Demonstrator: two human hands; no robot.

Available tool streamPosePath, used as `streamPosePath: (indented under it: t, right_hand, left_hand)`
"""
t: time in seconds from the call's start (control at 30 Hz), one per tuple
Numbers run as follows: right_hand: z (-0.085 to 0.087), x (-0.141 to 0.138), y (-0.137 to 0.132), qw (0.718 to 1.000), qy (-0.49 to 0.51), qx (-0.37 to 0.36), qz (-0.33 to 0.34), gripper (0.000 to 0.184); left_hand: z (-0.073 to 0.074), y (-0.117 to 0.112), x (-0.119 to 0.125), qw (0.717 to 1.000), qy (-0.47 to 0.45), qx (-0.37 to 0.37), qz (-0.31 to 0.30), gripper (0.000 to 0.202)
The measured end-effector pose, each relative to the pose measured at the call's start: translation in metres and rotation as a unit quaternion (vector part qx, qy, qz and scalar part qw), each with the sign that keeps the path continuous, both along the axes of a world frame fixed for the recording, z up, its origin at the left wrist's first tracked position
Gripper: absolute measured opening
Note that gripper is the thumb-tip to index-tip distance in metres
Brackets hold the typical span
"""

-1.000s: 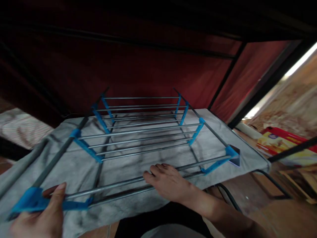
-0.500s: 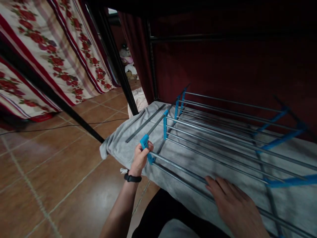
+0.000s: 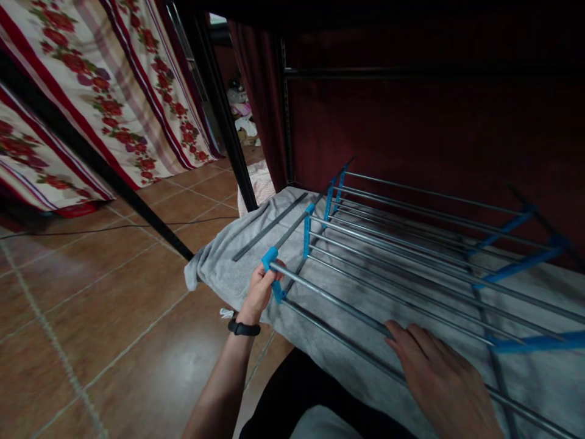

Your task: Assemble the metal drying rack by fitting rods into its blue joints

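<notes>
A rack of metal tubes and blue plastic connectors, which looks like a shoe rack (image 3: 393, 235), lies on a grey blanket (image 3: 219, 259). My left hand (image 3: 260, 289) is closed round the blue connector (image 3: 270, 257) at its near left corner. Fingers of my right hand (image 3: 439, 366) are wrapped over a metal tube (image 3: 333, 299) further right. This tube's left end is at the upper part of the connector, touching or in it; I cannot tell which. Below it runs a second tube (image 3: 342, 341), parallel. The rack's right end is partly out of view.
A loose grey tube (image 3: 269, 227) lies on the blanket left of the rack. Black bed-frame posts (image 3: 223, 116) and a slanting bar (image 3: 132, 198) stand to the left. A floral curtain (image 3: 109, 91) hangs beyond, and a thin cable (image 3: 114, 228) crosses the tiled floor (image 3: 150, 341).
The left end of the held tube has risen from lower on the blue connector to its upper part. My right hand has shifted slightly right; my left hand keeps its hold.
</notes>
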State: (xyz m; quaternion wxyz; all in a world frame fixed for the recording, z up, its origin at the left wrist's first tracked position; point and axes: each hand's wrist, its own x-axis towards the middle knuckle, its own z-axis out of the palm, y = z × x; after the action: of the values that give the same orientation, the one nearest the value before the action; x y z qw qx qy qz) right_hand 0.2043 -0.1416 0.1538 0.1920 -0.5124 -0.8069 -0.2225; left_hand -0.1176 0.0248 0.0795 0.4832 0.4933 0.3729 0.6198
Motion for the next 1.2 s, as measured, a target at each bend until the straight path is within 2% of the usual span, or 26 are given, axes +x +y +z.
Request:
streamPosePath:
  t: [0.1,0.27,0.47,0.7,0.87,1.2]
  right_hand:
    - [-0.002,0.002,0.000,1.000,-0.005,-0.003,0.019,0.027]
    - [-0.003,0.000,-0.001,1.000,0.001,-0.004,-0.004,0.028]
    - [0.000,-0.003,0.000,1.000,-0.001,-0.010,0.006,0.028]
    - [0.002,-0.004,0.002,1.000,0.007,-0.013,0.015,0.029]
    - [0.004,-0.004,0.003,0.999,0.019,-0.030,0.019,0.027]
    - [0.006,-0.006,0.004,0.993,0.040,-0.108,0.008,0.025]
  left_hand:
    - [0.001,-0.001,0.001,1.000,-0.005,0.002,0.002,0.060]
    - [0.002,-0.002,0.001,1.000,-0.002,-0.001,0.010,0.058]
    - [0.000,-0.005,0.000,1.000,0.008,-0.003,0.023,0.058]
    - [-0.013,-0.007,-0.003,0.993,0.103,0.016,0.052,0.059]
    - [-0.022,-0.005,-0.005,0.992,0.110,0.034,0.058,0.054]
    - [-0.001,-0.007,0.005,0.983,0.148,0.037,0.105,0.066]
